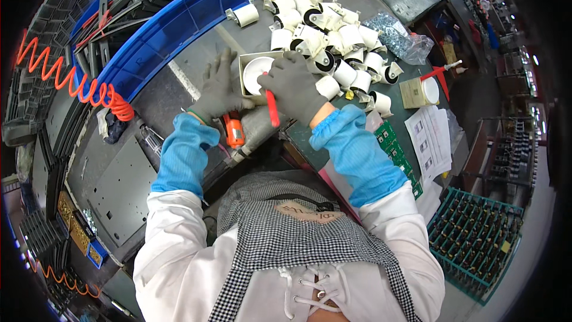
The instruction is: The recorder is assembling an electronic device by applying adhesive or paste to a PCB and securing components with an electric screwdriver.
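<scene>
Looking down from the head view, 1 set of lines covers it:

Left hand: the grey-gloved left hand (219,90) lies with fingers spread, flat against the left side of a white caster (257,75), its grip open and steadying rather than pinching.
Right hand: the grey-gloved right hand (294,85) is curled tight around a red-handled screwdriver (271,106), grip pressed together on the handle, the hand lying over the caster's right side.
Caster: a white wheel in a cream bracket, on the dark counter (196,65) between the 2 hands, touching both.
Pile: a heap of white casters (333,42) lies just beyond the right hand, some with black wheels showing.
Orange tool: an orange tool (233,131) lies on the counter near the left wrist.
Crate: a blue crate (173,30) stands to the far left of the counter, holding dark metal parts.
Hose: an orange coiled hose (71,80) runs along the crate's left side.
Papers: white sheets (430,140) and green circuit boards (396,149) lie to the right.
</scene>
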A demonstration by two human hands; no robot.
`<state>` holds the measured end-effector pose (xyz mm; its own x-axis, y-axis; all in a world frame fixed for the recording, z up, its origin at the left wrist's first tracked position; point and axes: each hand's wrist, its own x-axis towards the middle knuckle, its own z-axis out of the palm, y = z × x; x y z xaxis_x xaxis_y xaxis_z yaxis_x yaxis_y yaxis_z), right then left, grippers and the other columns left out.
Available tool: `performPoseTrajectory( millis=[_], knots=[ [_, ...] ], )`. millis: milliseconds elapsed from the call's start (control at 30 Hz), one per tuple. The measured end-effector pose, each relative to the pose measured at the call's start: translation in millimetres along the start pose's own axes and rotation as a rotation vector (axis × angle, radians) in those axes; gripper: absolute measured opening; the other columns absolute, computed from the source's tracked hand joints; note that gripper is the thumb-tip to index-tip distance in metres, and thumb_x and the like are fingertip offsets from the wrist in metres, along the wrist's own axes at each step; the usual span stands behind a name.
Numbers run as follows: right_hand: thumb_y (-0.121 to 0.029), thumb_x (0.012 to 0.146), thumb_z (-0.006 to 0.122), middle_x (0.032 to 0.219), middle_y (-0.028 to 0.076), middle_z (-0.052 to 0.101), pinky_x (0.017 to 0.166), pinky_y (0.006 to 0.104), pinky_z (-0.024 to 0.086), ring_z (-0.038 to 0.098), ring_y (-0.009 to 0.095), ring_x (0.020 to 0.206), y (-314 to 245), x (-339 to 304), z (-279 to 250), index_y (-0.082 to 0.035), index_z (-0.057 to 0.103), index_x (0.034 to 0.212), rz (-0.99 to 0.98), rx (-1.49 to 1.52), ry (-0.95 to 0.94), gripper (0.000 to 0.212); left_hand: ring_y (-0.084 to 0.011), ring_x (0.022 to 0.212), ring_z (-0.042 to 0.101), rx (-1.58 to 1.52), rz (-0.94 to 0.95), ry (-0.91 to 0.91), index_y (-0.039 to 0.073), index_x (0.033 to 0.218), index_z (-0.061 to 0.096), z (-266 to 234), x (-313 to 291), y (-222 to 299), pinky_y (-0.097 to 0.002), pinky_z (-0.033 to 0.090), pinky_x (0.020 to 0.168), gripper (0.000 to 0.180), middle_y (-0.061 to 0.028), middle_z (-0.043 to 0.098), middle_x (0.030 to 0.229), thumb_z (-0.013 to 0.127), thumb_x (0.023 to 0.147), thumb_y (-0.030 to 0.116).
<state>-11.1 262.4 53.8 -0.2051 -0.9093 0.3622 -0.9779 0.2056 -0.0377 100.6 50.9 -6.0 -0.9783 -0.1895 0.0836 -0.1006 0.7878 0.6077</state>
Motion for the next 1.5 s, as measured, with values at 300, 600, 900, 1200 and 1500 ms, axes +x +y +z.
performPoseTrajectory(
  millis=[300, 600, 900, 1200, 1500],
  knots=[
    [-0.025, 0.085, 0.061, 0.096, 0.001, 0.067, 0.104, 0.0586, 0.04, 0.063, 0.023, 0.104, -26, -49, -31, -0.016, 0.07, 0.102, 0.08, -0.124, 0.112, 0.02, -0.0331, 0.153, 0.034, -0.193, 0.065, -0.008, -0.005, 0.162, 0.014, 39, 18, 9, -0.0573, 0.018, 0.125, 0.145, -0.0225, 0.043, 0.157, 0.094, 0.059, 0.058],
    [-0.018, 0.07, 0.085, 0.101, 0.001, 0.07, 0.114, 0.0532, 0.035, 0.066, 0.025, 0.11, -61, -201, -160, -0.016, 0.069, 0.105, 0.584, -0.11, 0.534, 0.038, -0.0354, 0.144, 0.04, -0.354, 0.225, 0.238, -0.005, 0.158, 0.025, 33, -26, 91, -0.0455, 0.031, 0.122, 0.118, -0.0224, 0.041, 0.154, 0.096, 0.07, 0.027],
    [-0.017, 0.091, 0.074, 0.086, 0.011, 0.07, 0.067, 0.032, 0.051, 0.065, 0.017, 0.076, -59, -375, -174, -0.002, 0.072, 0.097, 1.482, 0.34, 1.09, 0.016, -0.0382, 0.135, 0.054, -0.266, 0.772, -0.301, 0.006, 0.135, 0.063, 165, 0, 286, -0.0455, 0.044, 0.114, 0.055, -0.0146, 0.06, 0.143, 0.082, 0.085, 0.016],
    [-0.018, 0.094, 0.073, 0.082, 0.0, 0.066, 0.066, 0.0271, 0.048, 0.059, 0.009, 0.075, -22, -402, -131, -0.001, 0.073, 0.101, 1.459, 0.254, 0.86, 0.018, -0.0365, 0.148, 0.037, 0.169, 0.792, -0.468, 0.024, 0.147, 0.055, 277, 35, 344, -0.0514, 0.029, 0.123, 0.077, -0.0062, 0.05, 0.156, 0.086, 0.076, 0.032],
    [-0.015, 0.094, 0.072, 0.079, 0.001, 0.065, 0.065, 0.0279, 0.047, 0.058, 0.008, 0.073, -24, -405, -137, -0.001, 0.073, 0.102, 1.5, 0.418, 0.97, 0.016, -0.0349, 0.146, 0.041, 0.217, 0.79, -0.476, 0.025, 0.145, 0.058, 280, 38, 340, -0.0508, 0.032, 0.121, 0.076, -0.0034, 0.052, 0.155, 0.087, 0.075, 0.032]
  ],
)
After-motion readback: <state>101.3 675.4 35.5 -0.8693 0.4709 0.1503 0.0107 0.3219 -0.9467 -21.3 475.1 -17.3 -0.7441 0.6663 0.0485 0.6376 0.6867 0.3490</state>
